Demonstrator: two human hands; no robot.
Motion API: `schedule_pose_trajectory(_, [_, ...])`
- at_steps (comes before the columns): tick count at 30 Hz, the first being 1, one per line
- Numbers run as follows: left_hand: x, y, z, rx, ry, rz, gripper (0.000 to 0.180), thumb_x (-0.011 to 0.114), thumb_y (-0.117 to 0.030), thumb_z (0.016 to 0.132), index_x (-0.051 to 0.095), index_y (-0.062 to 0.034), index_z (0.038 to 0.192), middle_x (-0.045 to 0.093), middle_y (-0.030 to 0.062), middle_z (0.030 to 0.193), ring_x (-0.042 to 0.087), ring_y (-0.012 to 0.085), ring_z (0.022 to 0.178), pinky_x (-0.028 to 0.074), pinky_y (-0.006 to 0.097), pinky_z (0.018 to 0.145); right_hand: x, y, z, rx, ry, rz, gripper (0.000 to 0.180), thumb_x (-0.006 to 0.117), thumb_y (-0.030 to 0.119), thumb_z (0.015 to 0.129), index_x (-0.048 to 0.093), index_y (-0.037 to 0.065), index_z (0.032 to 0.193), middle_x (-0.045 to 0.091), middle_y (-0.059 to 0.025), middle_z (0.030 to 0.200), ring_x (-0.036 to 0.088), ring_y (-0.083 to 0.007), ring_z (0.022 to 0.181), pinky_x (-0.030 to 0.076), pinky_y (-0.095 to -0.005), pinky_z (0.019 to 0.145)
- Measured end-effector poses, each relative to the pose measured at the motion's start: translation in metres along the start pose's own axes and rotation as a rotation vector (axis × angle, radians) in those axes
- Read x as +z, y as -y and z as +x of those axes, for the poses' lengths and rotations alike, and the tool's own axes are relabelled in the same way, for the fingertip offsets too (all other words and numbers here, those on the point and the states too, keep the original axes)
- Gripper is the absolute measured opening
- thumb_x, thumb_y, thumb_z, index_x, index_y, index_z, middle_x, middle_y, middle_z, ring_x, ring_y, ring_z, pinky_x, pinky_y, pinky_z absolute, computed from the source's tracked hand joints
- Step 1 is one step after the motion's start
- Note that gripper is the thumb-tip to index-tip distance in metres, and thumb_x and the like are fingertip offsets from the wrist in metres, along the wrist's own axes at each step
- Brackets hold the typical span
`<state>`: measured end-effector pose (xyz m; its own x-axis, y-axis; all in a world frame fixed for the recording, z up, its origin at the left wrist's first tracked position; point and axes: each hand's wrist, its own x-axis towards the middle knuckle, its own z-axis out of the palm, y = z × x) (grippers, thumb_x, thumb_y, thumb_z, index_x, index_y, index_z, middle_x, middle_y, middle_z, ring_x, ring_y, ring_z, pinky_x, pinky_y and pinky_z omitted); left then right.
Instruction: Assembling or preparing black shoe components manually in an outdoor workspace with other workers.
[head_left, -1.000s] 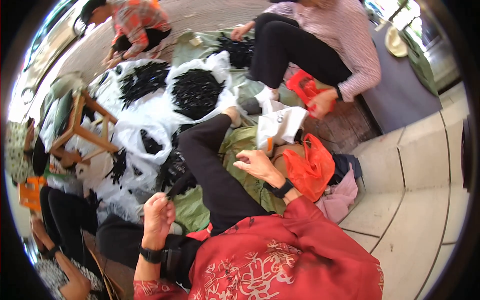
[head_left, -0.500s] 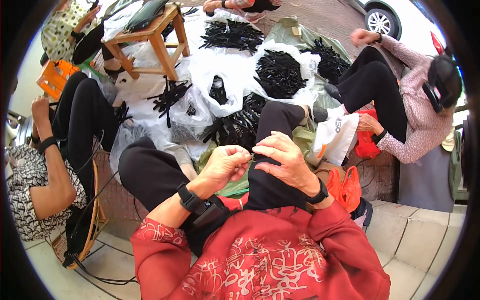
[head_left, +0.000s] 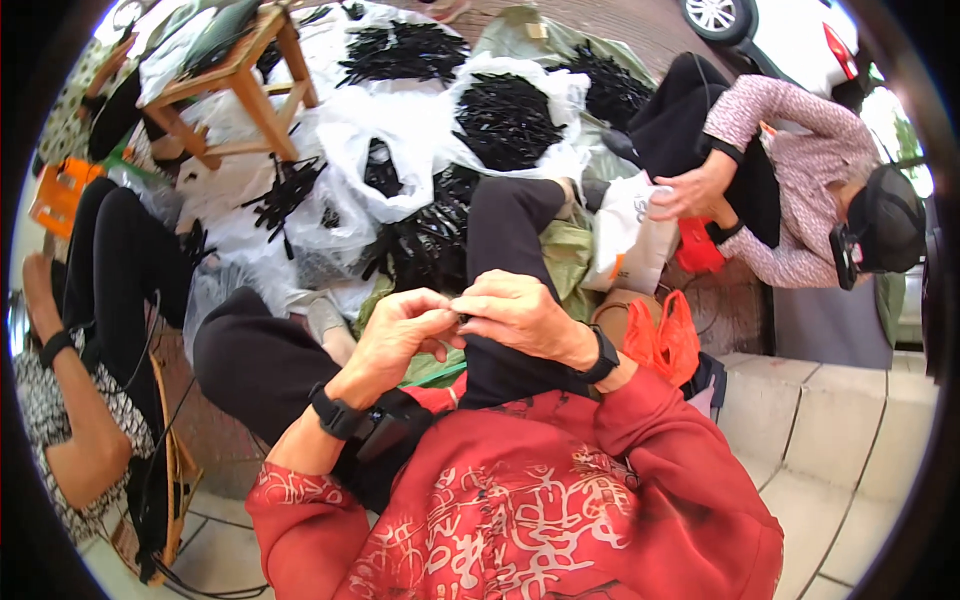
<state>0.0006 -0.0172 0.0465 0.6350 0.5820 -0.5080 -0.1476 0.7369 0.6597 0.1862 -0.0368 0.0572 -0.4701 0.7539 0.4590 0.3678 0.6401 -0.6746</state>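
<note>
my left hand was pinched narrow, thumb to index, and my right hand met it, fingers also narrow, out in front of my chest. at the meeting fingertips, held by both: a small dark piece, mostly hidden, too small to tell shape or material. black band on my left wrist, similar one on the right.

just left of my right knee was a loose heap of black strips, thin, tangled, lying every which way, some catching light. right beyond, a white plastic bag, handles loose, black strips showing through its opening. farther out, a second white bag, spread wide, with a full rounded pile of strips in it. another strip pile lay left of that on white plastic, plus a smaller bunch near the wooden stool.

on my right, a white tote bag stood up with dark lettering and an orange patch; a co-worker's hand was at its upper edge. red plastic bag near my right wrist, contents couldn't tell. my red top had pale script-like print, not legible.
</note>
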Motion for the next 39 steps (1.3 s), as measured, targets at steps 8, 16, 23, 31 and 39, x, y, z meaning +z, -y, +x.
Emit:
schedule_pose_trajectory(8, [0.002, 0.002, 0.006, -0.066, -0.027, 0.062, 0.006, 0.055, -0.003, 0.078, 0.055, 0.0016, 0.081, 0.059, 0.0090, 0.072, 0.059, 0.0146, 0.059, 0.046, 0.022, 0.048, -0.001, -0.002, -0.012, -0.087, 0.064, -0.182, 0.022, 0.063, 0.011, 0.065, 0.054, 0.003, 0.083, 0.052, -0.0049, 0.071, 0.051, -0.0214, 0.064, 0.042, -0.0312, 0.056])
schedule_pose_trajectory(16, [0.004, 0.002, 0.002, -0.076, -0.018, 0.127, 0.006, 0.056, -0.004, 0.077, 0.056, 0.0010, 0.081, 0.059, 0.0089, 0.071, 0.057, 0.0132, 0.053, 0.046, 0.023, 0.046, 0.001, -0.004, -0.017, 0.079, 0.106, -0.001, 0.019, 0.064, 0.015, 0.066, 0.054, 0.006, 0.080, 0.053, -0.0050, 0.072, 0.054, -0.0221, 0.066, 0.044, -0.0311, 0.058])
schedule_pose_trajectory(23, [0.002, 0.001, -0.001, -0.113, -0.008, 0.160, 0.005, 0.057, -0.004, 0.076, 0.055, 0.0001, 0.078, 0.058, 0.0080, 0.068, 0.056, 0.0129, 0.052, 0.046, 0.023, 0.046, 0.002, 0.000, -0.017, -0.010, 0.126, -0.047, 0.020, 0.064, 0.014, 0.067, 0.055, 0.005, 0.081, 0.054, -0.0062, 0.072, 0.055, -0.0233, 0.066, 0.045, -0.0317, 0.058])
schedule_pose_trajectory(31, [-0.001, 0.006, -0.002, -0.171, 0.055, 0.132, 0.006, 0.056, -0.002, 0.074, 0.055, 0.0026, 0.077, 0.058, 0.0092, 0.067, 0.057, 0.0140, 0.052, 0.047, 0.024, 0.045, 0.004, 0.000, -0.024, 0.001, 0.142, 0.053, 0.022, 0.065, 0.014, 0.066, 0.055, 0.003, 0.083, 0.055, -0.0075, 0.073, 0.056, -0.0243, 0.065, 0.046, -0.0317, 0.057])
schedule_pose_trajectory(39, [0.005, 0.010, -0.004, -0.131, 0.028, 0.257, 0.005, 0.056, -0.004, 0.075, 0.054, 0.0011, 0.076, 0.059, 0.0087, 0.068, 0.057, 0.0124, 0.052, 0.047, 0.023, 0.045, 0.007, -0.002, -0.033, -0.011, 0.165, 0.091, 0.025, 0.064, 0.009, 0.067, 0.056, 0.001, 0.089, 0.056, -0.0096, 0.075, 0.055, -0.0248, 0.063, 0.045, -0.0309, 0.055])
